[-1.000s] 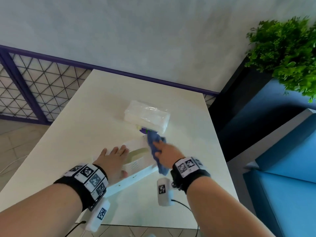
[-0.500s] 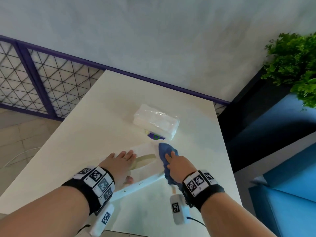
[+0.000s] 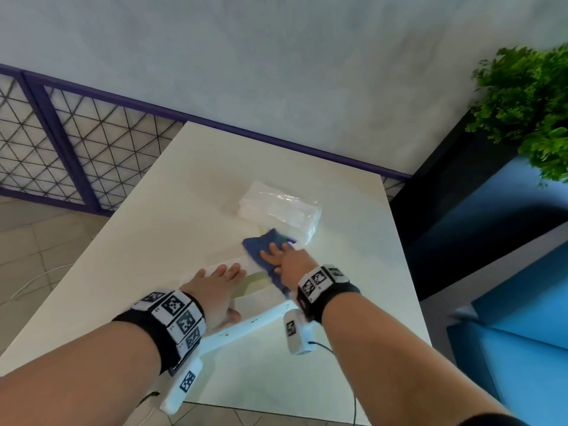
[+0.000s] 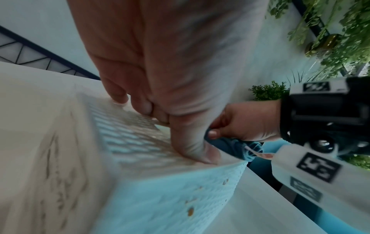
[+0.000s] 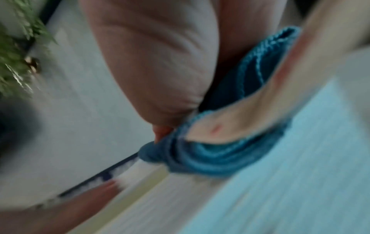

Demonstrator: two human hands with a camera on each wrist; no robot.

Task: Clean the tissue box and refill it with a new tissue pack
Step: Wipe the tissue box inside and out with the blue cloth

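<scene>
The cleaning step looks to be in hand: the left hand [image 3: 216, 282] lies flat with fingers straight on the white tissue box [image 3: 255, 305] near the table [image 3: 153, 229] front edge, steadying it, while the right hand [image 3: 284, 259] presses a blue cloth [image 3: 261, 242] onto the box's far end, fingers spread. The wrapped tissue pack [image 3: 279, 210] waits just beyond; I'd judge the next move is finishing the wipe, then opening the box.

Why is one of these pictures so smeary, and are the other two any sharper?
Right wrist view: heavy motion blur, the blue cloth and the right hand smear into streaks. Left wrist view: sharper, though the tissue box blurs towards the left edge and bends from the wide lens. Head view: mostly clear; the plant at the edge is soft, the tissue pack shows glare.
</scene>
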